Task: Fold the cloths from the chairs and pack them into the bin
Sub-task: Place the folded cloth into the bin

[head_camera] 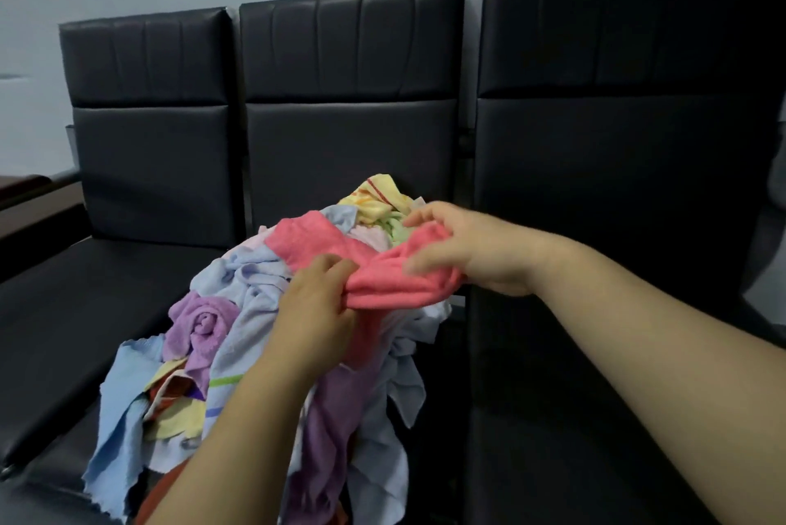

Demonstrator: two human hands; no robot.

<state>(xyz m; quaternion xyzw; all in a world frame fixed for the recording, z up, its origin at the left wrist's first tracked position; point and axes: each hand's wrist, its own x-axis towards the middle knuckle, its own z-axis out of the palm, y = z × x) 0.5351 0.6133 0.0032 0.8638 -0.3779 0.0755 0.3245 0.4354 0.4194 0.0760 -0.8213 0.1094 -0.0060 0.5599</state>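
Observation:
A heap of crumpled cloths (238, 337) in light blue, purple, yellow and green lies on the seat of the middle black chair (353, 142). On top of the heap is a pink cloth (314, 241). My left hand (314, 312) pinches the pink cloth's near edge at the heap's middle. My right hand (463, 248) grips the same cloth's bunched right end, slightly raised above the heap. No bin is in view.
Three black padded chairs stand in a row against a pale wall: the left chair (144, 133), the middle one and the right chair (629, 184). A dark wooden table edge (25, 193) shows at the far left.

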